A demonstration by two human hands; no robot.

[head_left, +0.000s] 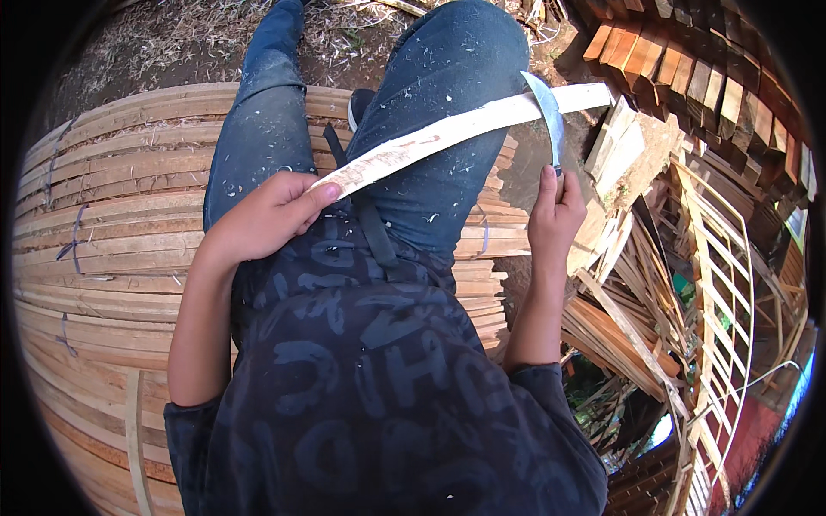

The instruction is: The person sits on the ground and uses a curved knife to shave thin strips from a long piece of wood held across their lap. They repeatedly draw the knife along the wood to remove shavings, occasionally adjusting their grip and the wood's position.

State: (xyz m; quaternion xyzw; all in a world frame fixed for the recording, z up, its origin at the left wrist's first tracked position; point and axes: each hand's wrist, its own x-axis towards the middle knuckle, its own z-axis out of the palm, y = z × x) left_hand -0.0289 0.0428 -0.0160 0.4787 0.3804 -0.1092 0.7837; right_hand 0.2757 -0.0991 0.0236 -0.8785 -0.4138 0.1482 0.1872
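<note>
A: Left hand [288, 211]?
B: Closed on the lower end of a pale stick [465, 129], with thumb on top and fingers curled under.
A: Stick, place and condition?
B: Runs slantwise over the right thigh, rising from the left hand toward the upper right. Slightly bowed, mostly whitish, with brownish patches near the held end.
A: Right hand [555, 215]?
B: Closed round the handle of a curved knife [551, 120]. Points upward, with blade crossing the stick near the far end. Contact between edge and wood: impossible to tell.
A: Clothing?
B: Blue trousers [456, 60], flecked with pale bits of wood. Dark short-sleeved shirt [361, 387], printed with faded grey lettering.
A: On the left?
B: Wood strips [138, 206], bundled in long rows beside and beneath the legs, tied with dark string [76, 245].
A: On the right?
B: Squared timber [662, 60], stacked at upper right. Lower down, loose sticks [624, 340] in a heap, just beside a slatted frame [699, 236].
A: Ground [172, 43]?
B: Brown, strewn with shavings, beyond the knees.
</note>
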